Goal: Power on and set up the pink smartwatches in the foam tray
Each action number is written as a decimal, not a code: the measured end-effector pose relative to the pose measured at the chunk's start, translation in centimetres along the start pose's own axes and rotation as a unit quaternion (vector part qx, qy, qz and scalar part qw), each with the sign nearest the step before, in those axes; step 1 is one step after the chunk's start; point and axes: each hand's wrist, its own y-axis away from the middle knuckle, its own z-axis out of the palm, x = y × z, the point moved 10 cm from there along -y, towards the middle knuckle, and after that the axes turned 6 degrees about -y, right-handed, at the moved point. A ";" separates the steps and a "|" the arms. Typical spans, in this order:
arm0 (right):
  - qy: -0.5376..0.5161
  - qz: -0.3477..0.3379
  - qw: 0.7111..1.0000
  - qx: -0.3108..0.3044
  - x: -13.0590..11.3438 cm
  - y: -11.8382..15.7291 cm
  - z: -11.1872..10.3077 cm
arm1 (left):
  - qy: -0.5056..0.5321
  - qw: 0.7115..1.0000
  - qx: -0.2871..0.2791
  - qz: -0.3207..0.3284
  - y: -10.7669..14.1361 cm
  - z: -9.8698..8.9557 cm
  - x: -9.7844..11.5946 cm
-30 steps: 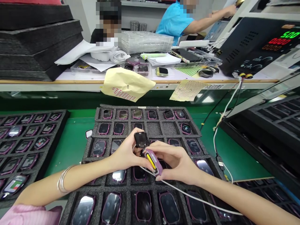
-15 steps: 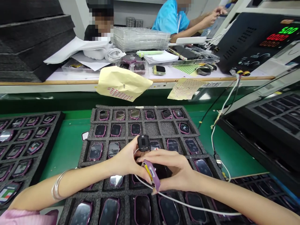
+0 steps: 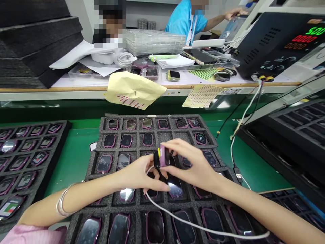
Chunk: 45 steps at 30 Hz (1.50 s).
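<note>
My right hand (image 3: 191, 161) grips a purple-framed smartwatch (image 3: 164, 156) by its edges, thumb below and fingers above, with the screen side towards the palm. Against the watch's back sits a small black charger (image 3: 156, 159), held by my left hand (image 3: 139, 173), whose thumb points forward below it. Whether the two are fully seated together I cannot tell. From the charger a white cable (image 3: 185, 222) loops down and right. Both hands are above a dark foam tray (image 3: 137, 217), whose compartments hold several purple smartwatches (image 3: 154, 227).
Another foam tray (image 3: 64, 130) of watches lies left, and stacked trays (image 3: 269, 142) stand right. A shelf at the back carries black foam blocks (image 3: 38, 44), papers, a clear plastic box and a power supply (image 3: 269, 44). Two people sit beyond; one wears a blue shirt (image 3: 179, 20).
My right hand has lifted the watch up and turned it, bringing its back against the charger. The charger has turned sideways in my left hand, and the left thumb is off the watch.
</note>
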 end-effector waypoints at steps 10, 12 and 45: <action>0.183 -0.084 0.974 -0.107 -1.5 0.4 2.5 | 0.014 0.999 0.051 -0.006 -0.1 -0.8 -1.1; 0.151 -0.067 0.981 -0.106 -1.0 0.5 2.4 | 0.019 0.998 0.067 0.002 -0.1 -1.2 -0.9; 0.029 -0.086 0.994 -0.059 -0.1 1.0 3.5 | 0.040 0.994 0.086 0.051 -0.4 -1.5 -1.2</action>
